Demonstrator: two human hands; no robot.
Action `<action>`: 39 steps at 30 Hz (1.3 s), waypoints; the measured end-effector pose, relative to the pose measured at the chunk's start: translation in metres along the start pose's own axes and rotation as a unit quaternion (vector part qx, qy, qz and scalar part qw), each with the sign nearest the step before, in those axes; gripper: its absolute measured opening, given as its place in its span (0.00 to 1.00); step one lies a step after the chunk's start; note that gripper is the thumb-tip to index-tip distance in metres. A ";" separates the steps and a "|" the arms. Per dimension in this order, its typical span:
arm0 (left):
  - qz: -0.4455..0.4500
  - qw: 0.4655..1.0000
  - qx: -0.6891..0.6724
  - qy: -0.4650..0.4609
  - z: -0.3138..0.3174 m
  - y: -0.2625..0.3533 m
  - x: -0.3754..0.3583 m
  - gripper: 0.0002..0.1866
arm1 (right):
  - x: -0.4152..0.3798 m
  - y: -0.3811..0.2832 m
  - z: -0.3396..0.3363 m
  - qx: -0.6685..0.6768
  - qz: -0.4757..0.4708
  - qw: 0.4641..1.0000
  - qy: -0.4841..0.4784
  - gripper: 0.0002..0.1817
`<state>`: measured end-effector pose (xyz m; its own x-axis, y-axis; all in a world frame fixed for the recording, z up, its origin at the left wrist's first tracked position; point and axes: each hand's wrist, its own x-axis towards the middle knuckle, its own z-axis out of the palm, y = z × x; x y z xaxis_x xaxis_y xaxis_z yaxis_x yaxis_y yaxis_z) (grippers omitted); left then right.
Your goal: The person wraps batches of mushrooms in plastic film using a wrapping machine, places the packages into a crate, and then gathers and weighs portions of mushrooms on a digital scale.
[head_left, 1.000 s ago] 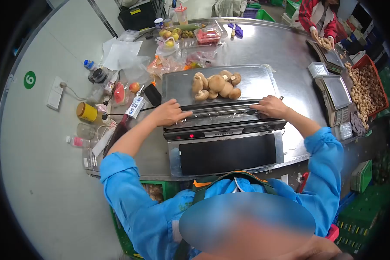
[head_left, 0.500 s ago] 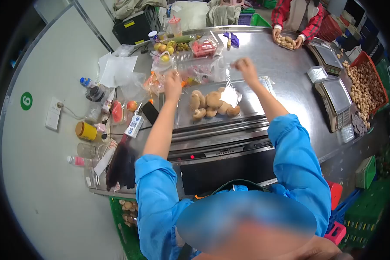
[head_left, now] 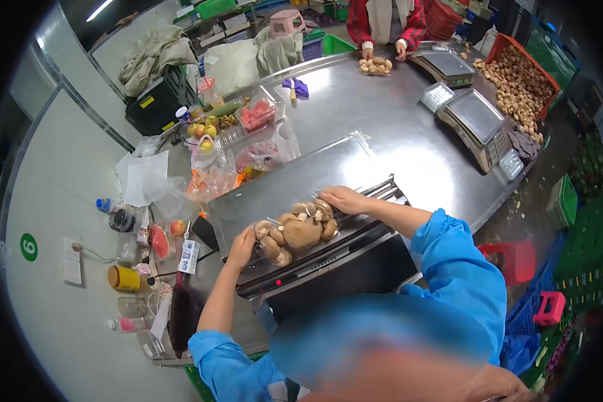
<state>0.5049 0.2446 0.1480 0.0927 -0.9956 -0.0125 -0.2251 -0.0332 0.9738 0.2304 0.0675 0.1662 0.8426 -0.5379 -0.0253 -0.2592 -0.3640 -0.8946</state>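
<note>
A pack of brown mushrooms [head_left: 301, 233] under clear film lies at the front of the metal wrapping machine [head_left: 281, 184], over its dark front bar. My left hand [head_left: 242, 246] closes on the pack's left end, fingers on the film. At the right end my right hand [head_left: 342, 199] holds the film-covered edge with bent fingers. A small red light [head_left: 279, 283] glows on the machine's front, below the mushrooms.
Fruit, plastic bags, a red-filled tray [head_left: 257, 115] and a purple cloth [head_left: 300, 87] lie behind the machine. Bottles and a yellow jar [head_left: 124, 278] stand left. Two scales [head_left: 476, 117] and an orange crate [head_left: 526, 63] sit right. A co-worker handles another mushroom pack [head_left: 375, 65].
Both my hands have come down from above the machine to the pack's ends. The mushrooms are nearer my body, gathered under film. The view has turned, and the white patch over them no longer shows.
</note>
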 end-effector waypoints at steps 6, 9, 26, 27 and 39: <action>-0.022 0.986 -0.127 0.102 0.038 0.031 -0.067 0.18 | -0.062 -0.050 0.004 -0.023 -0.023 0.999 0.004 0.23; -0.174 0.954 -0.215 0.117 0.074 0.028 -0.111 0.18 | -0.106 -0.019 0.037 0.113 0.112 0.987 -0.021 0.24; -0.340 0.929 -0.129 0.068 0.133 -0.069 -0.285 0.20 | -0.307 0.044 0.103 0.342 0.360 0.865 0.069 0.14; -0.331 0.942 -0.056 0.012 0.146 -0.117 -0.305 0.20 | -0.311 0.055 0.117 0.325 0.402 0.855 0.039 0.13; -0.265 0.638 -0.692 -0.210 0.239 0.003 -0.237 0.12 | -0.265 0.011 0.180 0.565 0.353 0.727 -0.166 0.19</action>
<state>0.2508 0.4593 0.0992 -0.5337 -0.8217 -0.2002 0.8282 -0.5557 0.0729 0.0896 0.3432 0.0828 0.8036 -0.0061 -0.5952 -0.2875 0.8716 -0.3970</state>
